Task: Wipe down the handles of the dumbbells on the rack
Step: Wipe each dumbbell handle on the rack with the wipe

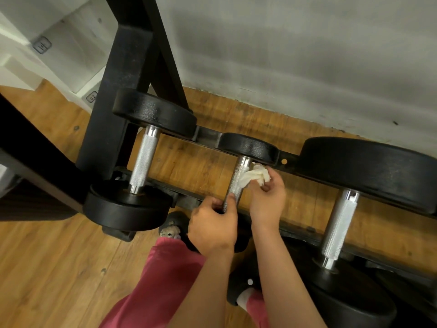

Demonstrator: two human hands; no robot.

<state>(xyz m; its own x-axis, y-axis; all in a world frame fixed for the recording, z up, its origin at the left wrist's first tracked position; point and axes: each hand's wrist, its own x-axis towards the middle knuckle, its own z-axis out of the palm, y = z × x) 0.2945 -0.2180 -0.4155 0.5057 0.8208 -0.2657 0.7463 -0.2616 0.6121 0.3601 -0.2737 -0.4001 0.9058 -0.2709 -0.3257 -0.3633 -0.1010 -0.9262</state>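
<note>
Head view: middle dumbbell handle (237,179) sits centre frame on the black rack (111,95); right hand (267,200) pinches a crumpled white cloth (255,176) against the handle's upper part, and left hand (212,227) has fingers curled round its lower end. Two more dumbbells are on the same rack: left dumbbell handle (144,159) left of centre, right dumbbell handle (338,227) toward the lower right with bigger heads. Wooden floor (59,256) under the rack, grey wall (283,55) across the top, red trousers (160,280) at bottom centre.
</note>
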